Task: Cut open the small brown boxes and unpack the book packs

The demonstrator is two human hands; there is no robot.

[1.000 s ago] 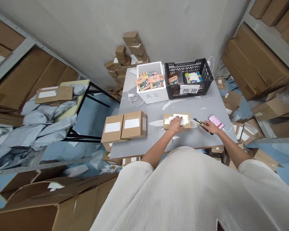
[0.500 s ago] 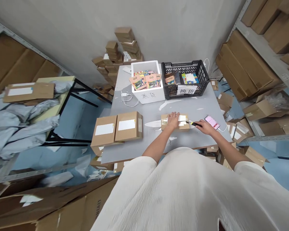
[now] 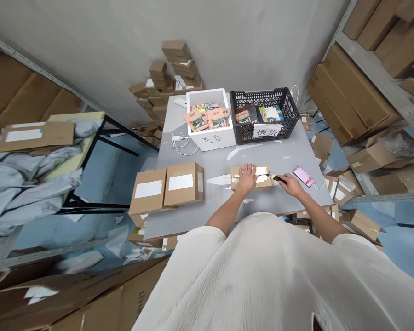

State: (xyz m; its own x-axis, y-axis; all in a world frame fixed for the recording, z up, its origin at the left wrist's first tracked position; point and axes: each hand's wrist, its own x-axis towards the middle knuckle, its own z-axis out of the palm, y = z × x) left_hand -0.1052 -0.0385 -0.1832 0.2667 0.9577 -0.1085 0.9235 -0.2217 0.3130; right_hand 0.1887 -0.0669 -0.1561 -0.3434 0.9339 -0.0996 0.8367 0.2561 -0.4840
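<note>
A small taped cardboard box (image 3: 263, 185) with a white label lies on the grey table (image 3: 207, 225) in front of me. Spread flat across its top, my left hand (image 3: 247, 177) presses it down with open fingers. My right hand (image 3: 290, 184) is closed round the black and yellow handle of a utility knife (image 3: 278, 178). The knife's blade lies along the middle of the box top, over the label and tape. Just beyond my right hand is a phone (image 3: 303, 176) with a pink screen and a white cable.
Two labelled cardboard boxes (image 3: 182, 184) stand at the table's left. At the back are a white foam box (image 3: 214, 139) of booklets and a black plastic crate (image 3: 290, 124). A side table (image 3: 89, 138) holds grey parcels; shelves and cartons (image 3: 359, 96) flank the right.
The view has shifted slightly. My left hand still rests on the box, and the knife in my right hand stays at the box top with hardly any movement.
</note>
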